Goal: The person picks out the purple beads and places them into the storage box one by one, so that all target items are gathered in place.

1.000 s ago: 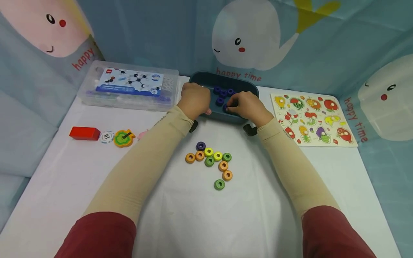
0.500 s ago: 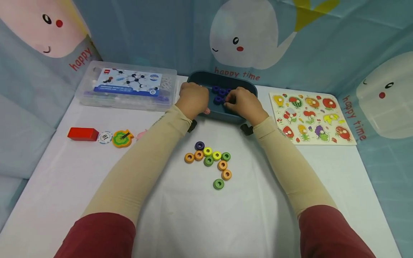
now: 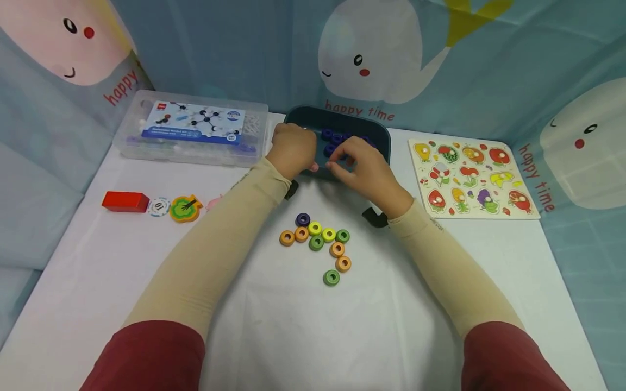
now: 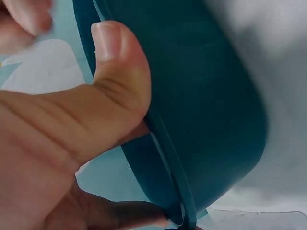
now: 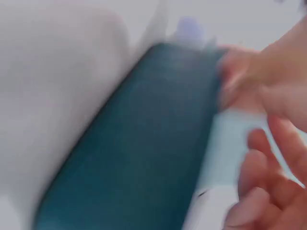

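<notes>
A dark teal bin [image 3: 371,125] stands at the back of the table with several purple ring beads [image 3: 330,150] inside. My left hand [image 3: 295,145] grips its left rim; in the left wrist view the thumb [image 4: 120,72] lies over the outer wall. Over the bin's front edge is my right hand [image 3: 364,168], thumb and index finger bent towards each other, with no bead visible at their tips. The right wrist view is blurred, showing the right hand's fingers [image 5: 254,172] loosely bent beside the bin. In front lie orange, yellow, green and purple ring beads [image 3: 316,243].
Left of the bin is a clear plastic kit box [image 3: 195,127]. A red block [image 3: 125,201], a round chip [image 3: 158,207], a tree-shaped piece [image 3: 185,208] and a partly hidden pink piece [image 3: 214,203] line the left side. A fruit puzzle board [image 3: 474,179] lies at right.
My right hand reached down among the purple beads, and has now moved left and towards the bin's front edge. The left hand stays on the rim. The beads on the table have not moved.
</notes>
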`<state>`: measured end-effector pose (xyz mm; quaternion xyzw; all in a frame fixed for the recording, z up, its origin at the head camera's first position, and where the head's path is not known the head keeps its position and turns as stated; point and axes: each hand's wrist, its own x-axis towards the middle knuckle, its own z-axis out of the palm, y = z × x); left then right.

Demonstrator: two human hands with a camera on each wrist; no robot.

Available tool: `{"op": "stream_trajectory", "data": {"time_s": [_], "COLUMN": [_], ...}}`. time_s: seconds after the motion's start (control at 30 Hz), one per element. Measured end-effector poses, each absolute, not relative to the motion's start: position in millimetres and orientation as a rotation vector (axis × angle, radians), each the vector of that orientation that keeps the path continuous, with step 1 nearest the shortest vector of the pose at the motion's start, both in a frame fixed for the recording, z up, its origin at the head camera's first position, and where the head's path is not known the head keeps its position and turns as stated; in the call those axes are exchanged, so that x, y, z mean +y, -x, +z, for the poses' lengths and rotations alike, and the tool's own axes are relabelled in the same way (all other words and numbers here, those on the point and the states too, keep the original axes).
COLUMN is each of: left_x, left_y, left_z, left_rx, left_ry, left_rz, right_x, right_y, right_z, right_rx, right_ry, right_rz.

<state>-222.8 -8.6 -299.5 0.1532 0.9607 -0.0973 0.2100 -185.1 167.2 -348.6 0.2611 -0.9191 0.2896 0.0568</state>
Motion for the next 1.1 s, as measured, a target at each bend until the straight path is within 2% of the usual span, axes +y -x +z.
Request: {"op": "stream_trajectory", "data": {"time_s": [0.2, 0.43, 0.9, 1.1], "left_x": [-9, -11, -9, -10], "left_y": [222, 220, 223, 223], "left_z": [-294, -295, -295, -294], "left_rx": [2.669, 2.667, 2.669, 2.65], "left_ry": [-0.425, -0.433, -0.435, -0.431], "left_rz": [-0.264, -0.248, -0.232, -0.236], "right_x": [138, 116, 112, 128], "right_y": [146, 139, 143, 149], "right_z": [-339, -361, -362, -332], "right_rx": [-3.012, -3.178, -3.233, -3.204], "right_ry": [-1.099, -1.172, -1.134, -0.976], "right_rz": [0.726, 0.547, 0.577, 0.691]}}
